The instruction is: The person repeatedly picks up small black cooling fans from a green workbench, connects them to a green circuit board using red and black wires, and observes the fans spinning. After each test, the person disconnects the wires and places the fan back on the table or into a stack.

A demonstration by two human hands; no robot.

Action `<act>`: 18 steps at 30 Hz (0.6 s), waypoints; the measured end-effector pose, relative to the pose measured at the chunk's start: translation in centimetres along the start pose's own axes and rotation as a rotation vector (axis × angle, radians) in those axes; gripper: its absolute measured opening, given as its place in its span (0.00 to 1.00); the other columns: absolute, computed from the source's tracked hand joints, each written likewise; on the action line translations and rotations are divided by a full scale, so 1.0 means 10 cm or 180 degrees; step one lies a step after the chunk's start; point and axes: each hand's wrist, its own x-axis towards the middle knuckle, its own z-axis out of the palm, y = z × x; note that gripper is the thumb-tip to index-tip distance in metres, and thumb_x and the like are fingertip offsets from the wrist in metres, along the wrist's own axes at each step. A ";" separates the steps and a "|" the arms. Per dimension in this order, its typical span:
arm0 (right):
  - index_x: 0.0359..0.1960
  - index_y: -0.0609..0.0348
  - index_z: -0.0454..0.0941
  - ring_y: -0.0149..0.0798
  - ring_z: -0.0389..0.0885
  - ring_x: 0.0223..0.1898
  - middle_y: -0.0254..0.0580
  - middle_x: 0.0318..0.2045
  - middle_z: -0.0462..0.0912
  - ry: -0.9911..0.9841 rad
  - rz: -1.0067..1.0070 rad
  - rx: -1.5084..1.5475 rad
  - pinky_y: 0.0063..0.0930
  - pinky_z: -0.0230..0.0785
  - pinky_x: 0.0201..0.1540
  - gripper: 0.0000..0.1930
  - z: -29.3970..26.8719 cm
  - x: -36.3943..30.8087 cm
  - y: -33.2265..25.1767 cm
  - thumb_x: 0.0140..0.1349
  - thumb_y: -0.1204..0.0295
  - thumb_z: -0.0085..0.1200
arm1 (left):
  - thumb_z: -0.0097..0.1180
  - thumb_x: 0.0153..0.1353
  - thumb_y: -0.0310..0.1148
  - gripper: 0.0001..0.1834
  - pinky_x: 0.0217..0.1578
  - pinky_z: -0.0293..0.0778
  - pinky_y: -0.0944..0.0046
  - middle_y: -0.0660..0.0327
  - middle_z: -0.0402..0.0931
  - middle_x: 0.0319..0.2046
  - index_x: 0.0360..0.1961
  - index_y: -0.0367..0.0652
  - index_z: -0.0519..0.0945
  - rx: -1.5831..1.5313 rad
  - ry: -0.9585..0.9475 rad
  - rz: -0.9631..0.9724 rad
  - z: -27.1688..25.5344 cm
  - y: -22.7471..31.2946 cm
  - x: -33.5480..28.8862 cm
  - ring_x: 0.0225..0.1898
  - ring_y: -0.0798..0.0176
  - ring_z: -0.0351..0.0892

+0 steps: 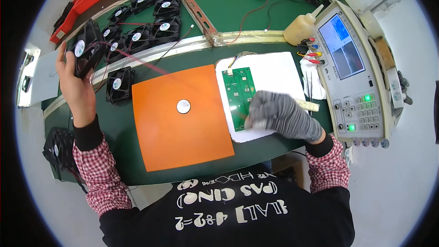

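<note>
My bare left hand [77,89] is raised at the left, gripping a black square cooling fan [88,48] with a round label at its hub. From this fan a blurred red wire [141,61] stretches right across an orange mat [183,142]. It fades towards my right hand [282,115], which wears a grey knit glove. That hand is closed over the right edge of a green circuit board [238,92], seemingly on the wire's end; its fingertips are smeared by motion. The board lies on a white foam pad [279,71], with a small white connector at its top.
Several black fans [137,36] cluster behind a metal rail at the far left; one [120,84] lies nearer. A round label disc [183,106] sits on the mat. At right stand a tester with a screen [352,68], a squeeze bottle [299,28] and tweezers [309,84].
</note>
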 end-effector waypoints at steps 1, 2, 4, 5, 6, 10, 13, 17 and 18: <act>0.38 0.59 0.85 0.33 0.80 0.37 0.36 0.32 0.81 0.0296 0.0266 0.0171 0.28 0.72 0.45 0.06 -0.04 0.03 0.03 0.58 0.75 0.62 | 0.48 0.71 0.39 0.15 0.30 0.68 0.72 0.62 0.74 0.43 0.55 0.47 0.71 0.0283 -0.0095 0.0005 0.02 -0.01 -0.13 0.38 0.69 0.78; 0.37 0.59 0.85 0.34 0.81 0.36 0.36 0.31 0.82 0.0632 0.0541 0.0333 0.28 0.73 0.44 0.06 -0.08 0.04 0.05 0.58 0.76 0.62 | 0.48 0.71 0.39 0.16 0.31 0.68 0.72 0.61 0.73 0.45 0.57 0.48 0.70 0.0548 -0.0228 0.0008 0.08 -0.03 -0.29 0.38 0.68 0.78; 0.36 0.61 0.85 0.34 0.81 0.34 0.37 0.29 0.83 0.1136 0.0473 0.0044 0.28 0.73 0.42 0.06 -0.08 0.11 0.19 0.57 0.75 0.63 | 0.49 0.70 0.35 0.16 0.34 0.72 0.68 0.59 0.72 0.46 0.57 0.50 0.66 0.0183 -0.0915 -0.0995 0.18 -0.11 -0.74 0.41 0.67 0.77; 0.36 0.62 0.84 0.34 0.81 0.34 0.38 0.30 0.83 0.1198 0.0499 -0.0108 0.28 0.73 0.43 0.06 -0.08 0.16 0.23 0.56 0.75 0.63 | 0.51 0.69 0.33 0.13 0.39 0.75 0.63 0.60 0.72 0.46 0.52 0.47 0.66 0.0046 -0.1368 -0.1226 0.06 -0.26 -0.90 0.42 0.66 0.76; 0.36 0.62 0.84 0.34 0.81 0.35 0.38 0.30 0.83 0.1251 0.0531 -0.0262 0.28 0.74 0.43 0.07 -0.07 0.21 0.31 0.56 0.75 0.63 | 0.54 0.67 0.31 0.12 0.44 0.74 0.63 0.62 0.70 0.45 0.45 0.46 0.64 -0.0007 -0.1579 -0.1656 0.14 -0.12 -1.12 0.42 0.67 0.75; 0.40 0.62 0.82 0.37 0.81 0.35 0.42 0.32 0.82 0.1394 0.0296 -0.0424 0.29 0.73 0.43 0.09 0.01 0.25 0.43 0.58 0.77 0.61 | 0.61 0.61 0.24 0.19 0.49 0.69 0.70 0.63 0.66 0.44 0.40 0.46 0.59 0.0262 -0.2266 -0.1220 0.14 -0.23 -1.54 0.48 0.71 0.70; 0.43 0.60 0.80 0.42 0.80 0.36 0.43 0.33 0.81 0.1363 0.0165 -0.0352 0.33 0.73 0.43 0.11 0.05 0.26 0.48 0.57 0.79 0.59 | 0.70 0.50 0.30 0.28 0.57 0.63 0.59 0.53 0.65 0.51 0.45 0.42 0.63 0.1422 -0.2514 -0.0202 0.16 -0.18 -1.53 0.55 0.58 0.66; 0.44 0.57 0.81 0.46 0.79 0.37 0.43 0.33 0.79 0.1081 -0.0579 -0.1787 0.39 0.74 0.43 0.14 0.00 0.28 0.56 0.53 0.79 0.60 | 0.75 0.40 0.45 0.48 0.64 0.55 0.51 0.48 0.58 0.64 0.59 0.38 0.63 0.2711 -0.2715 0.1346 0.33 -0.10 -1.36 0.65 0.47 0.58; 0.44 0.56 0.81 0.47 0.78 0.37 0.43 0.33 0.79 0.0964 -0.0744 -0.1994 0.40 0.73 0.43 0.15 -0.03 0.28 0.58 0.53 0.79 0.60 | 0.76 0.38 0.48 0.51 0.64 0.55 0.50 0.47 0.58 0.64 0.60 0.37 0.63 0.2786 -0.2691 0.1583 0.40 -0.11 -1.32 0.65 0.45 0.58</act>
